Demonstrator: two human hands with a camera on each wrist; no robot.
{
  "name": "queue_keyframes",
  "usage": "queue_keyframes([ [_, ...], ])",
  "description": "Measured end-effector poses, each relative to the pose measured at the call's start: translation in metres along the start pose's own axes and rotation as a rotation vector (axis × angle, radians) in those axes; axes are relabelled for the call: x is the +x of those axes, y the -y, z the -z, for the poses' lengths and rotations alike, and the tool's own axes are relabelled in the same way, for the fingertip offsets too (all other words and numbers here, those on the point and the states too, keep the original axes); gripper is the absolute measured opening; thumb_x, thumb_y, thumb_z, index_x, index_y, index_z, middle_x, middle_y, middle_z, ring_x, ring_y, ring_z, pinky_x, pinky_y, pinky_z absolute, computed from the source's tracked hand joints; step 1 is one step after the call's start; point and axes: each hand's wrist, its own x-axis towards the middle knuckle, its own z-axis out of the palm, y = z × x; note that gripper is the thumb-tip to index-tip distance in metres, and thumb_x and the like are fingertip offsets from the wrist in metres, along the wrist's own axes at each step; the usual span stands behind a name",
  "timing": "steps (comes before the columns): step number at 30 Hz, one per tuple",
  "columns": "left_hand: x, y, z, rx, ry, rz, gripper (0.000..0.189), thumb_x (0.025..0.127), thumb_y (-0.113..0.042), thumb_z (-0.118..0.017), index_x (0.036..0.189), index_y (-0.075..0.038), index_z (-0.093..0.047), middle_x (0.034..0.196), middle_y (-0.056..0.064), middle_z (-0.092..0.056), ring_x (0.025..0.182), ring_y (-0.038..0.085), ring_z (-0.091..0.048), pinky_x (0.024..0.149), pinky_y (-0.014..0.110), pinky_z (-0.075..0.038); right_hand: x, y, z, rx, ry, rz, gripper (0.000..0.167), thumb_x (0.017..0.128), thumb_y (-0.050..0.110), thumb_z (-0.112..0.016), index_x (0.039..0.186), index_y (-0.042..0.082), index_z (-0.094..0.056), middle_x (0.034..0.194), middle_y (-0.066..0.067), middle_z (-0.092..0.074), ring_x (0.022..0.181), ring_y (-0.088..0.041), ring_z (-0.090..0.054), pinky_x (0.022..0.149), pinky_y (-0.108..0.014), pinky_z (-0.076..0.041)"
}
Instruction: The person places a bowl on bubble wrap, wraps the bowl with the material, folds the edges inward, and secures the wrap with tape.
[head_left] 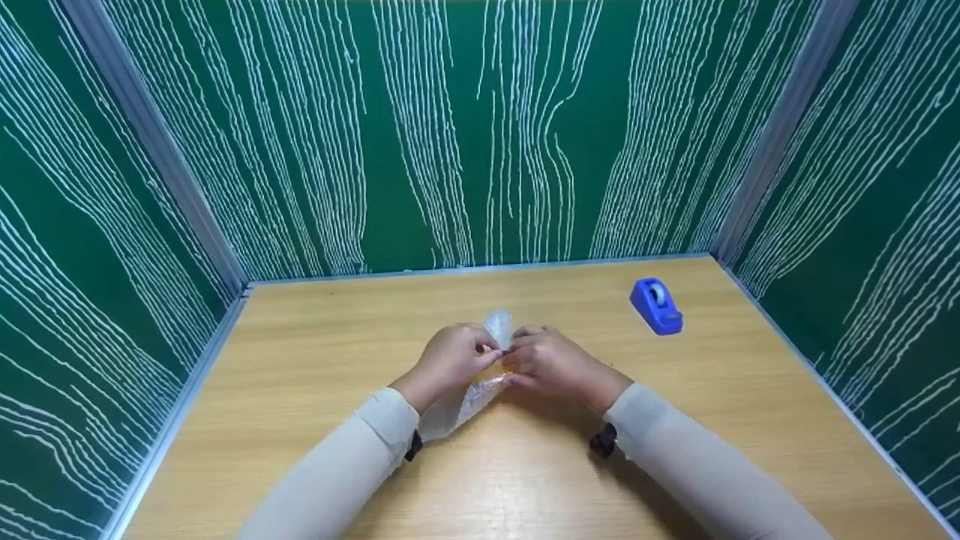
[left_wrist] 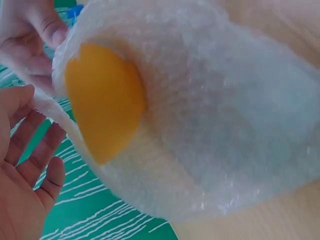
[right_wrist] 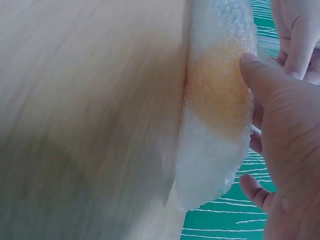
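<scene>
A sheet of clear bubble wrap [head_left: 480, 397] is folded partly around a flat-looking orange object [left_wrist: 102, 100]; the wrap hides the rest of it, and its kind cannot be made out. My left hand [head_left: 459, 352] pinches one edge of the wrap between thumb and finger, its other fingers loosely bent. From the other side, my right hand [head_left: 551, 364] grips the wrap, thumb on the near face and fingers behind. In the right wrist view the orange object shows blurred through the bubble wrap [right_wrist: 215, 160]. Both hands are close together above the table's middle.
A blue tape dispenser [head_left: 657, 307] with a roll in it stands at the back right of the wooden table [head_left: 315, 337]. Green walls [head_left: 405, 135] with white wavy lines enclose the table at the back and both sides.
</scene>
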Motion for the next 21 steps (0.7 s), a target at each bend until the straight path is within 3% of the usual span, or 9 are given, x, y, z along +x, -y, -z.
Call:
queue_keyframes([
  [10, 0.003, -0.004, -0.014, 0.059, -0.001, 0.021, 0.025, 0.108, -0.039, -0.079, 0.109, -0.016, -0.091, 0.109, -0.001, -0.083, 0.102, 0.019, -0.073, 0.107, 0.044, -0.063, -0.005, 0.0, -0.005, -0.04, -0.172, 0.061, 0.025, 0.101, 0.038, -0.089, 0.108, 0.014, -0.09, 0.112, -0.003, -0.087, 0.118, -0.029, -0.075, 0.103, -0.059, -0.059],
  [16, 0.003, -0.003, -0.019, 0.099, 0.024, 0.027, 0.026, 0.107, -0.045, -0.08, 0.111, -0.022, -0.091, 0.111, -0.004, -0.083, 0.108, 0.02, -0.072, 0.117, 0.047, -0.058, -0.007, 0.001, -0.005, -0.056, -0.221, -0.03, 0.036, 0.097, 0.049, -0.091, 0.096, 0.013, -0.086, 0.107, -0.002, -0.082, 0.109, -0.026, -0.072, 0.1, -0.049, -0.058],
  [21, 0.003, -0.003, -0.023, 0.135, 0.016, -0.015, 0.025, 0.108, -0.043, -0.079, 0.111, -0.021, -0.091, 0.107, -0.005, -0.082, 0.104, 0.018, -0.071, 0.111, 0.046, -0.059, -0.009, 0.003, -0.004, -0.024, -0.205, -0.106, 0.038, 0.095, 0.051, -0.093, 0.099, 0.014, -0.081, 0.11, 0.0, -0.078, 0.105, -0.022, -0.069, 0.099, -0.043, -0.059],
])
